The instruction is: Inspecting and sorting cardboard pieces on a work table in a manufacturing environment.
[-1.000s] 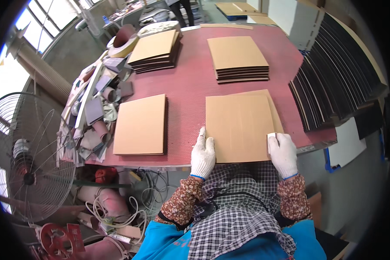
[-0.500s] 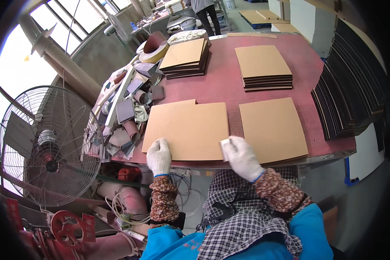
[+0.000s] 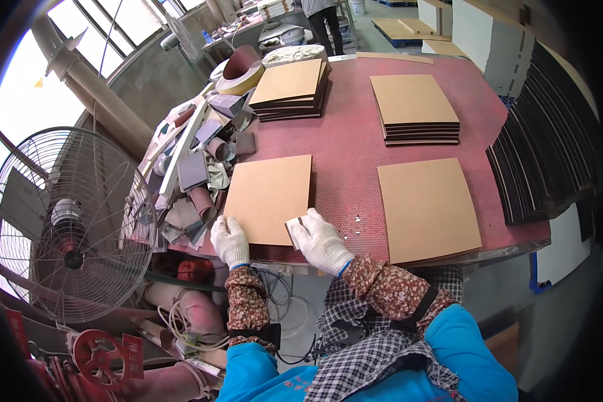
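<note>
A flat tan panel [image 3: 269, 197] lies on the red mesh-covered table in front of me. At its near left corner, my left hand [image 3: 230, 242], in a white knit glove, is closed on the edge. My right hand [image 3: 320, 242], gloved the same way, grips a small flat whitish pad [image 3: 293, 232] by the panel's near right corner. The pad's exact kind does not show. Further right, another tan panel [image 3: 430, 211] lies at the table's front edge; its near side reaches the rim.
Dark-edged panel stacks stand at the back left [image 3: 289, 87] and back right [image 3: 417, 107]. Sandpaper pieces and scraps [image 3: 194, 167] crowd the left side. Many dark panels [image 3: 543, 141] stand at the far right. A caged fan [image 3: 74, 221] is at left; a person [image 3: 323, 25] stands beyond.
Two overlapping panels lay before me; now one lies there. The right panel looks nearer the front edge. Both hands have shifted left, the right one farther, still with the pad.
</note>
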The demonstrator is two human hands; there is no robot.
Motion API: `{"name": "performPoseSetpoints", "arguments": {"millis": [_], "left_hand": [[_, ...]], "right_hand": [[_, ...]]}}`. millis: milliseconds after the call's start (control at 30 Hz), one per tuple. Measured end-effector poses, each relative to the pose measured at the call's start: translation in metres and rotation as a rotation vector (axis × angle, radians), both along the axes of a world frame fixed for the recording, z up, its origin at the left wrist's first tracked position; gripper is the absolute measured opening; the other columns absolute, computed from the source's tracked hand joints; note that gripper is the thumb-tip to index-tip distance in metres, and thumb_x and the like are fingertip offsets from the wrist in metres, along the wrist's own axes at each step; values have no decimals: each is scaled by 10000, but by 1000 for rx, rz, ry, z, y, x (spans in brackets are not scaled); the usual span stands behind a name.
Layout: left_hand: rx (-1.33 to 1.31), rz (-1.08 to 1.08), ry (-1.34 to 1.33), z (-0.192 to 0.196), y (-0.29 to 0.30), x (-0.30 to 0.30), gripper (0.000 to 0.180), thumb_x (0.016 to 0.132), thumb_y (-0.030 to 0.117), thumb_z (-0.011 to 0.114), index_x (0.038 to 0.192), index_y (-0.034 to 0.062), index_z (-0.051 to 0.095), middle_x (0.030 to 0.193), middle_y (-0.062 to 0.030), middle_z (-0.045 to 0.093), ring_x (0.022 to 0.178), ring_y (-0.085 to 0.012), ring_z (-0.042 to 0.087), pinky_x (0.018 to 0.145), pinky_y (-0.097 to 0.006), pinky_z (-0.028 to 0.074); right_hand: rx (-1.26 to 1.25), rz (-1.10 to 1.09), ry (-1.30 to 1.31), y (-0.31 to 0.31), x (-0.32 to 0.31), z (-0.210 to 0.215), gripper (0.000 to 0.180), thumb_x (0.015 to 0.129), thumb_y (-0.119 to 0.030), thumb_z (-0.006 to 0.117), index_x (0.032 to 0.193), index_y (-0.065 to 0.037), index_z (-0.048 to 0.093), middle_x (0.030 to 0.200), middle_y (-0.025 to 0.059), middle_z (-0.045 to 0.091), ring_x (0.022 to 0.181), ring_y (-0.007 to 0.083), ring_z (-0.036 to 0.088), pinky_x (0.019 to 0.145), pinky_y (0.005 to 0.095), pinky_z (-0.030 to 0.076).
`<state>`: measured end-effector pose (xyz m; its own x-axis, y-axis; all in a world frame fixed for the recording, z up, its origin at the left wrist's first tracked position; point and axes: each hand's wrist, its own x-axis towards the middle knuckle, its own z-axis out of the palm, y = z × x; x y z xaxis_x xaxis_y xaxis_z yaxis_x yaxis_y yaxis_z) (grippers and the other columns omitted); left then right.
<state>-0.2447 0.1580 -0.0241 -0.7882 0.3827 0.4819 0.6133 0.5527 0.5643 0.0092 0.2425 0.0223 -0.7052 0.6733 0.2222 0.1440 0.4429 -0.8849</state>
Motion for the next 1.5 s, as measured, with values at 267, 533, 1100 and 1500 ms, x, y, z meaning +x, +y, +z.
{"name": "performPoseSetpoints", "arguments": {"millis": [267, 533, 1100, 1500], "left_hand": [[75, -24, -64, -11, 1, -7, 420, 995, 276, 638, 1264, -45, 672, 1247, -234, 675, 1145, -386, 629, 1013, -453, 488], [191, -344, 41, 57, 32, 119, 409, 1007, 135, 634, 1365, -58, 595, 1387, -254, 599, 1319, -360, 561, 1149, -429, 415], [1, -874, -278, -3, 147, 297, 679, 914, 149, 670, 1504, -21, 379, 1332, -263, 563, 1237, -427, 522, 1093, -506, 437], [-36, -921, -435, 13, 143, 294, 662, 909, 112, 676, 1486, -34, 386, 1244, -254, 566, 1176, -393, 533, 1050, -477, 470]], "right_hand": [[-43, 26, -26, 10, 7, 7, 279, 1035, -210, 493, 1218, -45, 624, 1124, 167, 611, 1029, 382, 613, 861, 490, 543], [280, -187, -105, 6, 111, 38, 204, 1059, -256, 556, 1036, -73, 641, 910, 164, 644, 786, 349, 676, 633, 464, 542], [358, -634, -898, 23, 297, 19, 284, 1053, -331, 526, 964, -73, 605, 806, 180, 708, 713, 388, 703, 637, 501, 558], [357, -606, -969, 66, 276, 15, 307, 1057, -330, 502, 957, -58, 603, 769, 180, 702, 699, 378, 710, 636, 503, 566]]}}
